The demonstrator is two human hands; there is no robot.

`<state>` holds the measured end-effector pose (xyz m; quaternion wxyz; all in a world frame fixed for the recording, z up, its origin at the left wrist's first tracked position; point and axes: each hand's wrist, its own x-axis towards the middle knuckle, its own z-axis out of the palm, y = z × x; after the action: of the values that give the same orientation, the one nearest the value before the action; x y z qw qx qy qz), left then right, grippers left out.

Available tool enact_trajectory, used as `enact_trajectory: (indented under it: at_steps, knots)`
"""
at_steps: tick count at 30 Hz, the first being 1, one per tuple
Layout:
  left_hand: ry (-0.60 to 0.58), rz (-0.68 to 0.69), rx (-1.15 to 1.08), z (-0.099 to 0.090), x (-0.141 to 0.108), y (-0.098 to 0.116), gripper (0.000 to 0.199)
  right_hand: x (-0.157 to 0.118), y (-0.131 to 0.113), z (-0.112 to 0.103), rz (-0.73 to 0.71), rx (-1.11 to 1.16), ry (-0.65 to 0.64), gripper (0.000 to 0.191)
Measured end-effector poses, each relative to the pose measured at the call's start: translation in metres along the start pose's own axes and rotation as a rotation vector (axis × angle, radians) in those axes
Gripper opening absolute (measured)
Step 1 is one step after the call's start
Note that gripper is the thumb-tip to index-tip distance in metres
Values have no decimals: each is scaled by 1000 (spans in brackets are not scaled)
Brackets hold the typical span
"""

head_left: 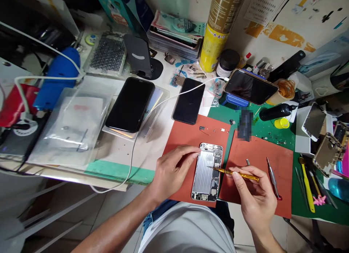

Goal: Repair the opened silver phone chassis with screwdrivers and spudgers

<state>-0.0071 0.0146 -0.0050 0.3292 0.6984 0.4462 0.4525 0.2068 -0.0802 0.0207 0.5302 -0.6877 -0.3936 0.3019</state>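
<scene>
Near the front edge of the desk (148, 151), the right hand (255, 194) has its grip clamped on a gold screwdriver (225, 171), the shaft slanting left over the phone body (207, 174). That phone body lies with its insides bare on the left red mat (180, 136), and the driver's tip ends over the silvery plate (204, 180); whether it touches cannot be told. At the phone body's far left corner, the left hand (169, 169) brings thumb and forefinger close together by the rim, though I cannot tell whether they pinch anything or merely steady it. For clean work, the step seems to call for bracing that corner lightly and standing the driver more upright over any screw, since a slanting bit could slip and scratch the circuit parts (214, 185) alongside. Gentle pressure should suit such small fittings. Off to the right, a grey tool (272, 178) lies on the right red mat (283, 165). Just beyond the phone body sit small loose parts (202, 128), best given room so a knuckle does not sweep them away. Farther back, a dark phone (189, 101) lies flat.
</scene>
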Motion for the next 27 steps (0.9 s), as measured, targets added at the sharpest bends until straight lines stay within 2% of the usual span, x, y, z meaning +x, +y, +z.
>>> enact_trajectory:
  at_steps: [3, 6, 12, 18, 22, 27]
  knots:
    - [9, -62, -24, 0, 2, 0, 21, -4, 0, 4, -20, -3, -8, 22]
    - [-6, -59, 9, -10, 2, 2, 19, -7, -1, 4, -41, 8, -21, 23]
    - [-220, 64, 302, -37, -18, 5, 13, -7, 0, -8, -29, 1, 115, 27]
    - [-311, 114, 423, -30, -30, -1, 20, -4, 1, -19, 3, 51, 192, 26]
    - [-376, 148, 467, -30, -22, 1, 17, -5, 0, -24, 6, 71, 225, 27]
    - [-375, 73, 348, -25, -4, 10, 14, -6, 2, -25, 47, 94, 257, 28]
